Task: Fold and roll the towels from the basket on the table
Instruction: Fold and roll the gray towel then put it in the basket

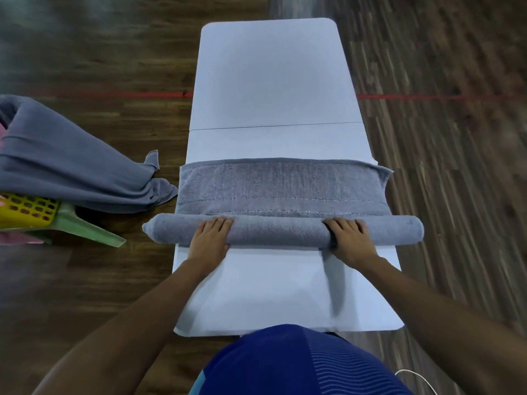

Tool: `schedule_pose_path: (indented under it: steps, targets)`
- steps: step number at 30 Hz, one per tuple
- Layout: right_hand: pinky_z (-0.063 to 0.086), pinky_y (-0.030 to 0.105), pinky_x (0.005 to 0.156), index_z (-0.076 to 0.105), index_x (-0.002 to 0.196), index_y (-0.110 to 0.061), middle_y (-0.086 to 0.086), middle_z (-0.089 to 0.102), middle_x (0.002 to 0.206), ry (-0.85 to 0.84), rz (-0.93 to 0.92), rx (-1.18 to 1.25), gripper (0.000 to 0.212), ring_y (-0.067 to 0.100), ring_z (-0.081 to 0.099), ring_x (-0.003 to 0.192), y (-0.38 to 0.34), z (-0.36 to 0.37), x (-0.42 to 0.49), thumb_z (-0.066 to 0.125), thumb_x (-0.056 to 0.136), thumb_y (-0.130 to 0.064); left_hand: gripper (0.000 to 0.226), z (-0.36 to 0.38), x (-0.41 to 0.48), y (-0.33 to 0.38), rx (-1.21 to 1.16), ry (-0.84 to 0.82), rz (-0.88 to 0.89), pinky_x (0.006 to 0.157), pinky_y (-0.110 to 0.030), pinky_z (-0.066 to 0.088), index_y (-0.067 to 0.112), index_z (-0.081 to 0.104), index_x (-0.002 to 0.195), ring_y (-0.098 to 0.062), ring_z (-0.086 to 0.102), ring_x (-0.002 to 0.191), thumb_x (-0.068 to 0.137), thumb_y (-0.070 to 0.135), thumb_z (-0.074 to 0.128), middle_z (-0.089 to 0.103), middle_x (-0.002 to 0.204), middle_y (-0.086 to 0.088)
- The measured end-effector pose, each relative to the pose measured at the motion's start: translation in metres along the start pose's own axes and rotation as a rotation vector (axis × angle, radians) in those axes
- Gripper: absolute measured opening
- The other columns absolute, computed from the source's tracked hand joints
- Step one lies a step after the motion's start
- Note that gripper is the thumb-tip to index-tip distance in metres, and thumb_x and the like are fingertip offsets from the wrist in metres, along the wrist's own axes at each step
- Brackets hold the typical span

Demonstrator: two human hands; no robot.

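Note:
A grey towel [281,185] lies across the white table [273,81], its near part wound into a thick roll [279,230] that overhangs both table edges. My left hand [209,238] presses flat on the roll left of centre, fingers straight over its top. My right hand [349,238] lies on the roll right of centre, fingers over the top and thumb tucked at the near side. A flat band of towel stays unrolled beyond the roll. The yellow basket [28,210] stands at the left with another grey towel [65,166] draped over it.
The basket sits on a green plastic stool [85,226] on the wooden floor left of the table. A red line [427,96] crosses the floor. The table's far half and its near strip are bare white. A white cable [419,379] shows at the bottom right.

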State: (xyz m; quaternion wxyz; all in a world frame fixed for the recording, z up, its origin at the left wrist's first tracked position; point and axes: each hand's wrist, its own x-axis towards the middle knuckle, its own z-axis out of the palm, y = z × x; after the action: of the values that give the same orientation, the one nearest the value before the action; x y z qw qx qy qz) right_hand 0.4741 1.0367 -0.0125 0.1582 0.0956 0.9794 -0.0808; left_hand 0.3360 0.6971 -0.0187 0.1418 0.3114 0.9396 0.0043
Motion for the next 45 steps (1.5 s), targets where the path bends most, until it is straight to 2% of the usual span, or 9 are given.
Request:
schedule_pose_path:
  steps: [5,9,11,15,21,26,34,40,45]
  targets:
    - [0.026,0.043,0.106,0.048,0.130,-0.035,-0.007,0.057,0.129,-0.181,0.001,0.082,0.053,0.021,0.049,0.121,0.003,-0.024,0.019,0.058,0.079,-0.038,0.040,-0.022,0.012,-0.004,-0.035,-0.017,0.014,0.107,-0.040,0.029,0.021,0.056,0.125,-0.025,0.052,0.117,0.089,0.038,0.054,0.061,0.126,-0.004]
    - [0.049,0.040,0.088,0.056,0.107,-0.035,-0.003,0.064,0.104,-0.551,0.006,0.358,0.037,0.023,0.059,0.098,0.015,-0.051,0.033,0.069,0.073,-0.028,0.047,-0.048,0.021,-0.011,-0.286,-0.433,-0.055,0.082,-0.034,0.044,0.024,0.058,0.106,-0.019,0.055,0.090,0.073,0.055,0.047,0.062,0.103,0.000]
    - [0.047,0.042,0.088,0.055,0.111,-0.033,-0.002,0.062,0.108,-0.406,0.049,0.355,0.039,0.024,0.058,0.101,0.018,-0.050,0.036,0.069,0.075,-0.028,0.043,-0.047,0.023,-0.021,-0.400,-0.409,-0.116,0.081,-0.036,0.049,0.027,0.057,0.101,-0.018,0.056,0.088,0.070,0.056,0.050,0.062,0.102,0.000]
    - [0.037,0.043,0.097,0.057,0.116,-0.027,0.003,0.059,0.120,0.099,0.123,0.228,0.035,0.026,0.051,0.114,0.015,-0.035,0.031,0.060,0.088,-0.047,0.029,-0.035,0.018,-0.019,-0.333,0.147,-0.149,0.082,-0.041,0.050,0.014,0.061,0.101,-0.028,0.060,0.091,0.085,0.038,0.054,0.065,0.102,-0.010]
    - [0.011,0.046,0.115,0.035,0.142,-0.034,-0.006,0.040,0.145,-0.052,-0.012,0.052,0.079,0.019,0.035,0.135,0.009,-0.012,0.007,0.063,0.075,-0.066,0.077,0.001,0.001,-0.007,-0.039,0.008,-0.014,0.115,-0.047,0.025,0.017,0.038,0.144,-0.030,0.039,0.134,0.080,0.045,0.070,0.044,0.145,-0.009]
    - [0.019,0.044,0.111,0.042,0.134,-0.036,-0.006,0.051,0.135,-0.029,0.046,0.023,0.057,0.019,0.044,0.127,0.003,-0.012,0.014,0.063,0.081,-0.041,0.055,0.001,0.004,-0.009,-0.062,0.126,-0.041,0.105,-0.048,0.039,0.017,0.056,0.128,-0.032,0.057,0.114,0.075,0.021,0.073,0.062,0.125,-0.011]
    - [0.049,0.036,0.084,0.056,0.085,-0.036,-0.006,0.064,0.098,-0.604,0.022,0.354,0.030,0.020,0.059,0.096,0.017,-0.051,0.038,0.080,0.067,-0.031,0.030,-0.050,0.024,-0.034,-0.400,-0.471,-0.078,0.070,-0.025,0.047,0.029,0.065,0.098,-0.015,0.060,0.088,0.071,0.039,0.065,0.066,0.094,0.006]
    - [0.034,0.043,0.100,0.058,0.120,-0.026,0.001,0.057,0.123,0.169,0.216,0.154,0.039,0.025,0.053,0.115,0.016,-0.043,0.034,0.061,0.088,-0.047,0.042,-0.033,0.024,-0.035,-0.270,0.226,-0.164,0.089,-0.043,0.047,0.011,0.064,0.115,-0.032,0.058,0.101,0.087,0.040,0.051,0.065,0.112,-0.013]
    - [0.016,0.049,0.115,0.043,0.136,-0.037,-0.009,0.047,0.138,-0.053,0.044,0.104,0.071,0.020,0.042,0.129,0.018,-0.027,0.018,0.055,0.077,-0.073,0.078,-0.012,0.013,-0.037,-0.028,-0.026,0.027,0.115,-0.054,0.021,0.020,0.037,0.145,-0.032,0.037,0.135,0.083,0.065,0.053,0.043,0.146,-0.008]
